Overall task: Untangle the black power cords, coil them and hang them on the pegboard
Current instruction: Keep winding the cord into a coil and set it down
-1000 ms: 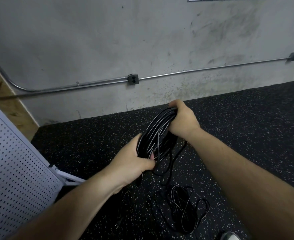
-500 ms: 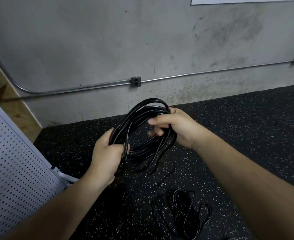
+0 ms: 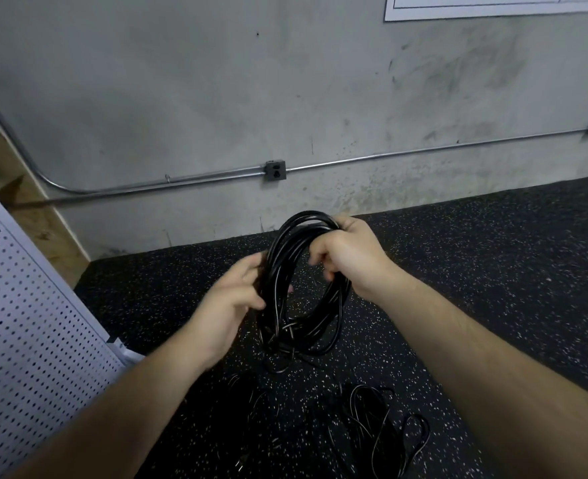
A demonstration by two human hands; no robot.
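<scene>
The coiling step is in hand. The left hand [image 3: 230, 305] is gripping the left side of a black power cord coil [image 3: 278, 281] and the right hand [image 3: 351, 257] is curling round its top, above the rubber floor [image 3: 493, 271]. A tangled cord [image 3: 379, 420] is lying below. The next move is likely securing the loops and carrying them left to the pegboard [image 3: 26, 323].

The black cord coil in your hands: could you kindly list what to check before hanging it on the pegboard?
1. Both the left hand and the right hand grip the coil: ok.
2. Loops gathered evenly: not ok, strands sag loose at the bottom.
3. Coil's tail free of the floor cords: cannot tell.
4. The pegboard in view on the left: ok.
5. Free hook on it: cannot tell.
</scene>
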